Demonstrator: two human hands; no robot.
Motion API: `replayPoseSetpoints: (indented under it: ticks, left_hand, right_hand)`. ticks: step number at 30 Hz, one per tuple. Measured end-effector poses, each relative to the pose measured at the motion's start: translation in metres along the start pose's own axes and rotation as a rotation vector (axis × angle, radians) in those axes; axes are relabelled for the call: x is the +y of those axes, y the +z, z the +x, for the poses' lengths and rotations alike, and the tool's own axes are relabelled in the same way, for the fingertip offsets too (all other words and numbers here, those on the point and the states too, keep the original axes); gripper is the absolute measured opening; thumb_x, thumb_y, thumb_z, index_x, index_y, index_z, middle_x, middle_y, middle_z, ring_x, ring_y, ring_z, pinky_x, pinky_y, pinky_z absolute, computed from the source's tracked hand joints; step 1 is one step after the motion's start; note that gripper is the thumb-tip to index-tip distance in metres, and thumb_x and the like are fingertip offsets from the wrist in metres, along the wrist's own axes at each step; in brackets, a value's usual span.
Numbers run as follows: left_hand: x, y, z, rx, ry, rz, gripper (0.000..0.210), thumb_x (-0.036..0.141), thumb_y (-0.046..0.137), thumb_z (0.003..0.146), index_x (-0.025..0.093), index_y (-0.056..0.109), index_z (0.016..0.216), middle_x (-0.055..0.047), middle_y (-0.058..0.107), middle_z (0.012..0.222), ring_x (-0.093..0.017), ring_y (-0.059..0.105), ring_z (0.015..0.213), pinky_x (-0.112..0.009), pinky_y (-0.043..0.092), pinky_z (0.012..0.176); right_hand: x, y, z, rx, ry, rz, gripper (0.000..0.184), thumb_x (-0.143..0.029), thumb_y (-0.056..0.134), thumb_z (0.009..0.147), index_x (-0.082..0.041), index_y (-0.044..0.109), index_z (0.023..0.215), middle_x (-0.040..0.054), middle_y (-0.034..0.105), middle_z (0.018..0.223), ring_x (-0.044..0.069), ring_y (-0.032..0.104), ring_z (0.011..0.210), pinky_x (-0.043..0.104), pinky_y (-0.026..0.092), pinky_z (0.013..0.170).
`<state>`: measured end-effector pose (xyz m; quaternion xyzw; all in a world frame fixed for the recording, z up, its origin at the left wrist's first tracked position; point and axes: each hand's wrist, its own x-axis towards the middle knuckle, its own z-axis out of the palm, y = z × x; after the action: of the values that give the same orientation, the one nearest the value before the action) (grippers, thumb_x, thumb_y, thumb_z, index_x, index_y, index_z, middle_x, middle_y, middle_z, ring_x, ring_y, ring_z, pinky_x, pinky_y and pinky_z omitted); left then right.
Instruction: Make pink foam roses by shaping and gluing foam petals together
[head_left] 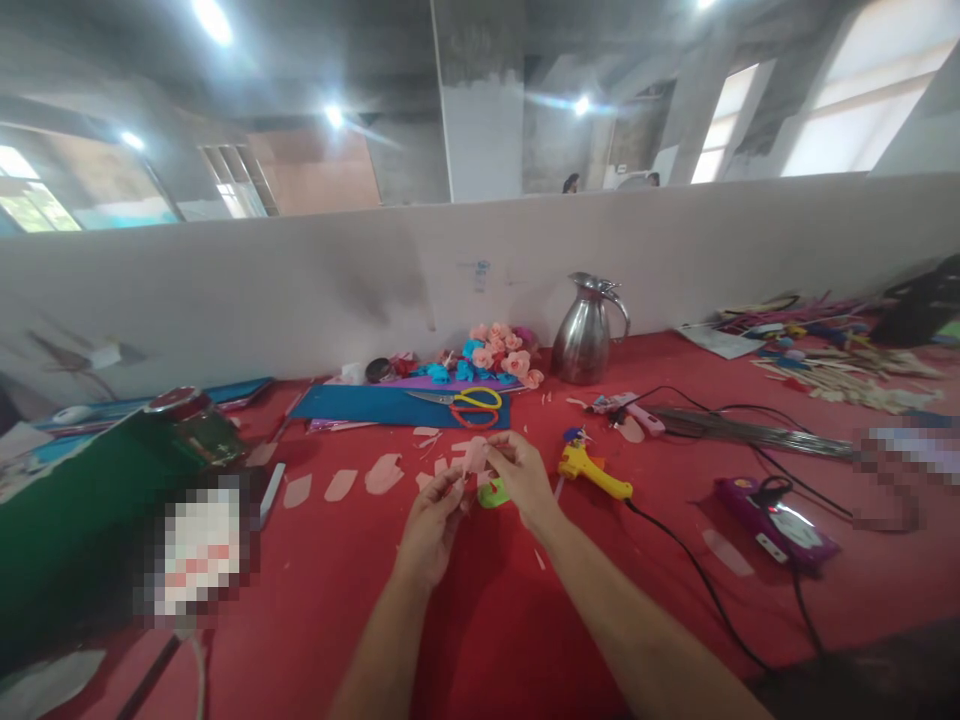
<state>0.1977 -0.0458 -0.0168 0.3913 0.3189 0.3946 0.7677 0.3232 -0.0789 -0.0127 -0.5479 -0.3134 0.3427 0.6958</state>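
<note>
Between my two hands is a small pink petal-shaped piece point(475, 456), held up above the red tabletop. My right hand point(519, 478) pinches its upper right side. Lower down, my left hand point(433, 525) has its fingertips closed at the bottom of the piece; what exactly they grip is too small to make out. Several loose pink petals point(384, 474) lie in a row on the table to the left. Just beneath my hands sits a bright green object point(493, 493), partly hidden. A yellow glue gun point(596, 472) rests to the right of my right hand.
Scissors point(469, 404) with yellow and red handles lie on blue sheets point(352, 403). Behind are pink and blue flowers point(499, 352) and a metal jug point(585, 330). At right, a purple power strip point(780, 522) has trailing cords near a wire bundle point(750, 432). A green box point(90, 520) stands left.
</note>
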Motion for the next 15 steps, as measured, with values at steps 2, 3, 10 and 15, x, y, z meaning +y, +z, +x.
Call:
replayPoseSetpoints:
  ticks: [2, 3, 10, 15]
  left_hand:
    - [0.0003, 0.0007, -0.0001, -0.002, 0.003, -0.019, 0.028, 0.018, 0.078, 0.057, 0.015, 0.066, 0.083, 0.001, 0.062, 0.077, -0.003, 0.050, 0.053, -0.015, 0.045, 0.057]
    - [0.0003, 0.0008, -0.0001, -0.001, 0.004, -0.028, 0.029, 0.017, 0.078, 0.056, 0.015, 0.065, 0.082, 0.001, 0.062, 0.076, -0.003, 0.050, 0.053, -0.015, 0.045, 0.056]
    - [-0.0013, 0.0008, 0.0000, 0.003, 0.020, -0.028, 0.030, 0.018, 0.080, 0.053, 0.014, 0.065, 0.078, 0.003, 0.060, 0.063, -0.004, 0.051, 0.051, -0.014, 0.044, 0.054]
    - [-0.0027, 0.0010, 0.0003, 0.009, 0.024, -0.013, 0.031, 0.017, 0.080, 0.052, 0.014, 0.064, 0.077, 0.002, 0.061, 0.062, -0.006, 0.054, 0.054, -0.017, 0.047, 0.059]
  right_hand:
    - [0.0012, 0.0009, -0.0007, 0.004, -0.012, 0.013, 0.022, -0.037, 0.060, 0.069, -0.019, 0.054, 0.080, -0.0015, 0.061, 0.063, 0.014, 0.058, 0.058, 0.024, 0.044, 0.057]
    - [0.0018, 0.0012, -0.0009, 0.005, -0.015, 0.021, 0.022, -0.037, 0.060, 0.068, -0.019, 0.054, 0.080, -0.0018, 0.061, 0.063, 0.014, 0.058, 0.057, 0.025, 0.044, 0.056]
    - [0.0053, 0.0024, -0.0016, -0.008, -0.025, 0.035, 0.018, -0.035, 0.060, 0.070, -0.020, 0.055, 0.078, -0.0006, 0.062, 0.064, 0.015, 0.059, 0.057, 0.025, 0.045, 0.054]
    - [0.0081, 0.0033, -0.0027, -0.010, -0.024, -0.013, 0.020, -0.037, 0.061, 0.070, -0.020, 0.055, 0.078, -0.0017, 0.061, 0.061, 0.014, 0.058, 0.053, 0.025, 0.045, 0.051]
